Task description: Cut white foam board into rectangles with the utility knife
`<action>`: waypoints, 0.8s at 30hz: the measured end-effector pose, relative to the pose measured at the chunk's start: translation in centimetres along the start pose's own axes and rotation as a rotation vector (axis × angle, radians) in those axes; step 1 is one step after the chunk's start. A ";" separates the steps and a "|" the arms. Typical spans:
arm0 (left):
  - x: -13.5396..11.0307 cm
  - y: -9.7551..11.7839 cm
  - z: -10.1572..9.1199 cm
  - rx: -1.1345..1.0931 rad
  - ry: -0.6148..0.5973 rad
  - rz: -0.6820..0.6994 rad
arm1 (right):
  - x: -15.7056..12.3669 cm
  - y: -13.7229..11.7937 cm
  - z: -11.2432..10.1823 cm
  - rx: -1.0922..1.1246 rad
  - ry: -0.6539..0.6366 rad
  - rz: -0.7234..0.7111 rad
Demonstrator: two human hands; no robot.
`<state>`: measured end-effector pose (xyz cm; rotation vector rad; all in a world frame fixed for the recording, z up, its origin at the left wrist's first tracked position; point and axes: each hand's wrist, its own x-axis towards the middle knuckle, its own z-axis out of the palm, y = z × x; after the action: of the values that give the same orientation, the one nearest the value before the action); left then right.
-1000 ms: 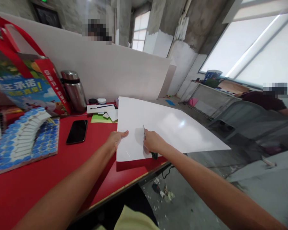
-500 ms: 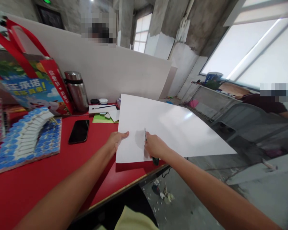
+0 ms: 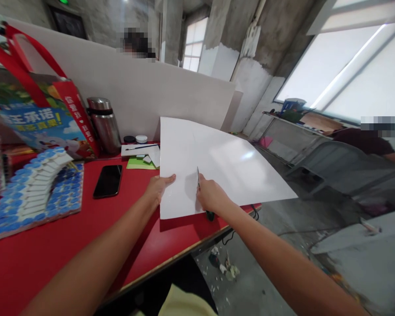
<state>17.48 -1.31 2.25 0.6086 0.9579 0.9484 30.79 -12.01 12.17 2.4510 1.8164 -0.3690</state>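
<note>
A large white sheet of paper [image 3: 224, 153] spreads over the right part of the red table and reaches past its edge. My left hand [image 3: 159, 188] pinches the sheet's left edge, thumb on top and fingers underneath. Over the near part of the sheet, my right hand [image 3: 211, 193] is closed around scissors [image 3: 210, 215]. A slim blade tip points away from me above the fist, and a dark green handle shows below it. The fist hides most of the scissors, so I cannot tell whether the blades are parted.
On the red table [image 3: 134, 245] are a phone [image 3: 107, 181], a steel flask [image 3: 104, 125], a printed bag [image 3: 42, 109], blue-capped pieces [image 3: 39, 193] and a brush [image 3: 141, 147] on white card. A white board [image 3: 171, 96] stands behind. Two other people are farther off.
The sheet's far right corner has swung left and its far edge has risen. Both hands have shifted slightly away from me, keeping their grips.
</note>
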 end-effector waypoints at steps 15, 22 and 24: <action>0.5 -1.2 -0.7 0.011 -0.002 0.043 | -0.1 0.8 2.9 0.007 0.034 0.005; 0.0 -0.8 -0.5 0.028 0.004 0.043 | 1.1 0.7 0.9 0.110 -0.052 -0.042; -0.1 -0.7 -0.4 0.031 0.004 0.040 | 1.4 0.8 0.6 0.130 -0.079 -0.053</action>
<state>17.33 -1.76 1.53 0.6550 0.9687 0.9722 31.87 -11.08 11.17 2.4352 1.8848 -0.5969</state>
